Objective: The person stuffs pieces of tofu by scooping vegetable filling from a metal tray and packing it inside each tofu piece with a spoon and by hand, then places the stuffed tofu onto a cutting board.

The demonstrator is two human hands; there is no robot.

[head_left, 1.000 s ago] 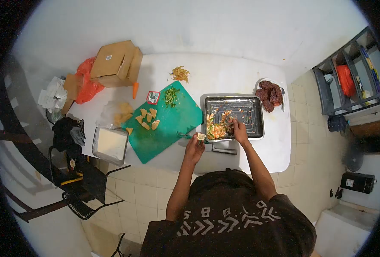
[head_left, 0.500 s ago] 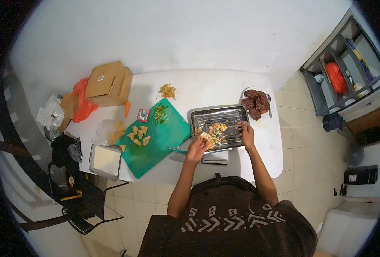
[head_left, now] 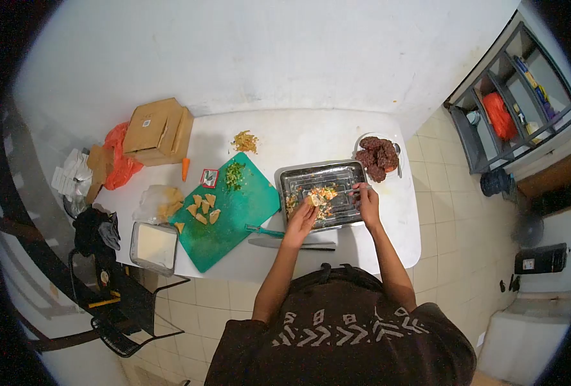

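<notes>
My left hand (head_left: 302, 220) is closed round a pale piece of fried tofu (head_left: 315, 201) above the near-left part of a metal baking tray (head_left: 346, 168). My right hand (head_left: 368, 204), at the tray's right side, grips a thin metal spoon (head_left: 346, 191) that points left toward the tofu. Chopped orange, white and green vegetable filling (head_left: 326, 193) lies around the spoon's tip and on the tray floor. Left of the tray, several tofu triangles (head_left: 198, 209) and chopped green herbs (head_left: 234, 175) lie on a green cutting board (head_left: 247, 199).
A knife (head_left: 285, 244) and a teal-handled tool (head_left: 261, 229) lie in front of the tray. A plate of dark red-brown lumps (head_left: 378, 157) stands right. Leftward are a cardboard box (head_left: 158, 132), a carrot (head_left: 185, 169), a plastic bag (head_left: 156, 201) and a container (head_left: 153, 249).
The tray has been shifted or tilted slightly, and the knife in front now shows more fully. My left hand has raised the tofu toward the spoon, which has moved left with filling near its tip.
</notes>
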